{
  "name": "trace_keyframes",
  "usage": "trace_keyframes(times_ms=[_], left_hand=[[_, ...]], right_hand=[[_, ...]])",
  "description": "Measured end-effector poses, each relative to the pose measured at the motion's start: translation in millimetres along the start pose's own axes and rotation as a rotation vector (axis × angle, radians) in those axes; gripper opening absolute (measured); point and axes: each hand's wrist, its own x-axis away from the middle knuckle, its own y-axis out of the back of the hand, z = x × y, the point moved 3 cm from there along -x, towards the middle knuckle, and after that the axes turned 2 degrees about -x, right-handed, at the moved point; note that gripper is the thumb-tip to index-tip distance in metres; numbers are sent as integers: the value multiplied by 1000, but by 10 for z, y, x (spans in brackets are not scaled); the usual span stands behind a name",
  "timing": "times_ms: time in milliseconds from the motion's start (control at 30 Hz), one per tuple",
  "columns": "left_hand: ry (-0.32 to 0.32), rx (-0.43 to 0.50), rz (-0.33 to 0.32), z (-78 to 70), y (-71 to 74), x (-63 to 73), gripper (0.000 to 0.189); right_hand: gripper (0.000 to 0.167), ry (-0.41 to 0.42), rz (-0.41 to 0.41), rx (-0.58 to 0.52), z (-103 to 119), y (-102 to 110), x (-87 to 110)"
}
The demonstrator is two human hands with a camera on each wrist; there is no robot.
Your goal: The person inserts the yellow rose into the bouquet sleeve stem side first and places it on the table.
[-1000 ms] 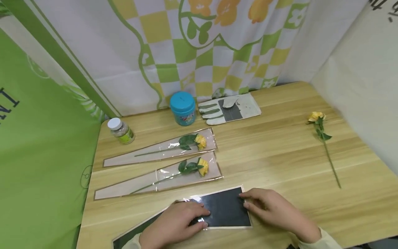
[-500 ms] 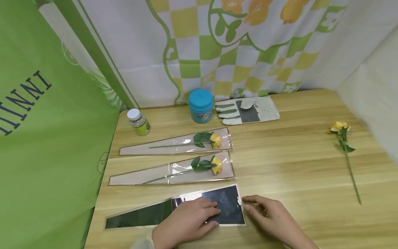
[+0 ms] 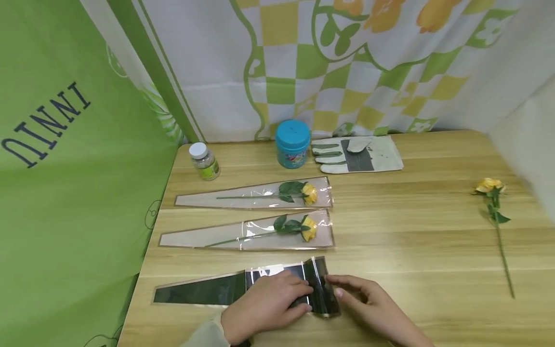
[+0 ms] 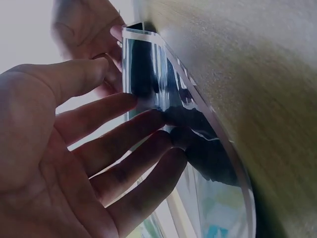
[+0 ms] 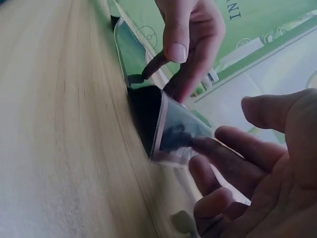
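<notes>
Dark capitals that seem to spell "UINNI" (image 3: 48,121) run slantwise up the green cloth (image 3: 86,217) at the left in the head view; the first letter is the least certain. The right wrist view catches the end of the word on the cloth, where "NI" can be made out. The blue tub (image 3: 293,135) has a colourful label (image 3: 296,158) and the jar (image 3: 204,161) a green one, both too small to read.

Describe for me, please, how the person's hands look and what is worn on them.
The left hand and the right hand are both bare, with no glove or ring to be seen. A plain, pale grey-green sleeve ends near the left wrist; on the right, I can't make out a sleeve.
</notes>
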Motion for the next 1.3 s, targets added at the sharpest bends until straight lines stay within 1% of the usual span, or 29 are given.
trace_keyframes(times_ms=[67, 133, 300, 367, 400, 500, 600, 667, 767, 800, 867, 967, 1033, 1100, 1200, 1267, 1300], left_hand=[[7, 3, 3, -2, 5, -20, 33], [12, -7, 2, -8, 7, -37, 35], [39, -22, 32, -6, 8, -53, 42], [49, -7, 51, 9, 3, -47, 42], [52, 3, 59, 18, 4, -43, 42], [53, 25, 70, 35, 15, -34, 42], [52, 28, 71, 47, 30, -37, 43], [49, 27, 70, 50, 37, -48, 43], [44, 30, 67, 57, 33, -77, 42], [42, 29, 64, 57, 33, -89, 42], [61, 29, 58, 65, 32, -77, 41], [96, 32, 26, 75, 27, -70, 37], [118, 39, 6, 80, 23, -78, 35], [132, 49, -13, 84, 20, -92, 33], [153, 64, -24, 89, 9, -107, 30], [191, 98, -41, 102, 9, -104, 29], [220, 137, -51, 113, 4, -106, 28]], right_hand=[[32, 14, 13, -11, 7, -18, 1], [32, 45, 16, -32, 18, -42, -4], [32, 172, 5, -145, 39, -128, -30], [31, 203, -13, -181, 41, -165, -41], [30, 203, -35, -196, 39, -180, -47], [26, 175, -152, -268, 23, -204, -65], [25, 88, -304, -379, -12, -202, -72], [30, 23, -384, -445, -35, -195, -69], [43, -47, -445, -513, -48, -172, -57], [48, -59, -447, -531, -51, -162, -54], [55, -80, -417, -548, -48, -163, -81], [59, -100, -349, -542, -41, -171, -126], [57, -104, -312, -510, -28, -179, -160], [54, -91, -292, -493, -6, -182, -190], [52, -72, -265, -498, 35, -194, -224], [50, -58, -236, -501, 68, -201, -265], [50, -55, -226, -506, 81, -203, -284]])
